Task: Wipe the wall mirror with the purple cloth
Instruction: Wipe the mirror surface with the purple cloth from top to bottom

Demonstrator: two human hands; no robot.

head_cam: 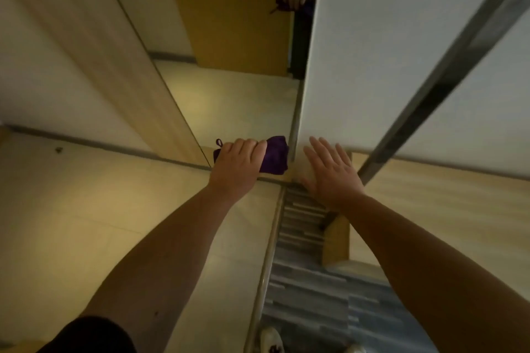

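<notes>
The wall mirror (229, 100) is a tall narrow pane between a beige panel on its left and a white wall on its right. My left hand (239, 165) grips the bunched purple cloth (276, 155) and holds it against the mirror's lower part, near its right edge. A small loop of the cloth sticks out to the left of my fingers. My right hand (329, 172) is open with fingers spread, lying flat by the white wall just right of the mirror. High in the glass, a reflection of a hand with the cloth (289, 3) shows.
The white wall (387, 51) carries a dark metal strip (447, 66) running diagonally. Below lie pale floor tiles (86, 223) and a grey striped floor band (304, 281). White shoes (271, 341) stand at the bottom edge. A wooden door (235, 8) is reflected in the mirror.
</notes>
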